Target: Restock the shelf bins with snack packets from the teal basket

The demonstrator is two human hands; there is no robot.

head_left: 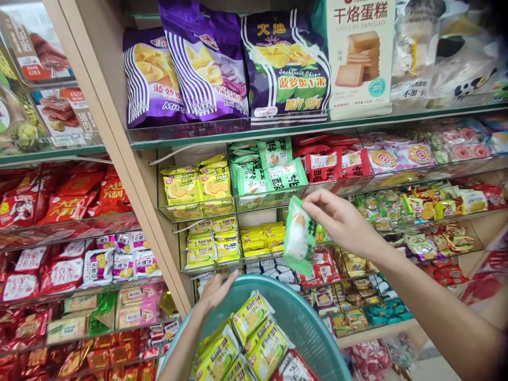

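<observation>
My right hand (pixel 337 217) pinches a small green and white snack packet (pixel 300 235) by its upper corner. The packet hangs tilted above the far rim of a teal plastic basket (pixel 317 323), just in front of the shelves. More green packets (pixel 270 172) of matching look lie in a shelf compartment behind it. At the basket's far left rim is my left hand (pixel 216 290), one digit stretched along the edge and its other fingers partly hidden beyond it. Inside the basket lie several yellow packets (pixel 254 317) and a red and white packet (pixel 293 368).
Yellow lemon packets (pixel 198 182) and red packets (pixel 333 161) fill compartments beside the green ones. Large purple chip bags (pixel 208 63) and a cake box (pixel 361 58) stand on the shelf above. A wooden upright (pixel 119 153) divides the shelving at left.
</observation>
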